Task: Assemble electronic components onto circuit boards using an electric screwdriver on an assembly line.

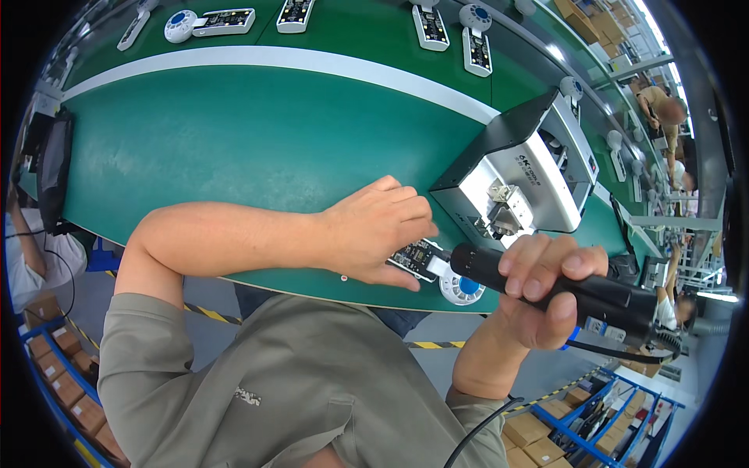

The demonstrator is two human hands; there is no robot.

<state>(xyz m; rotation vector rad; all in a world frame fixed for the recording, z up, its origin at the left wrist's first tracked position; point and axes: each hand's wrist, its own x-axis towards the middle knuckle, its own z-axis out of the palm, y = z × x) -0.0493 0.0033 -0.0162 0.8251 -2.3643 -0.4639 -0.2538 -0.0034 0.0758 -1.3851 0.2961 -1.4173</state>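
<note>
My right hand (546, 285) is wrapped round a black electric screwdriver (484, 265), held almost level with its tip pointing left. That tip meets the near end of a white device with a bare circuit board (416, 257), beside the device's round head with a blue centre (460, 287). My left hand (382, 226) steadies the device, thumb on the near side and fingers on the far side, covering part of the board. Just beyond the screwdriver stands a silver and black screw feeder (519, 175) with a metal outlet on its front.
Beyond a pale rail (257, 56), several similar white devices (226, 23) lie on a green belt. A tiny red and white part (344, 278) lies by my left wrist on the green table (234, 140). A black bag (56, 168) sits at the left end. Other people are farther off.
</note>
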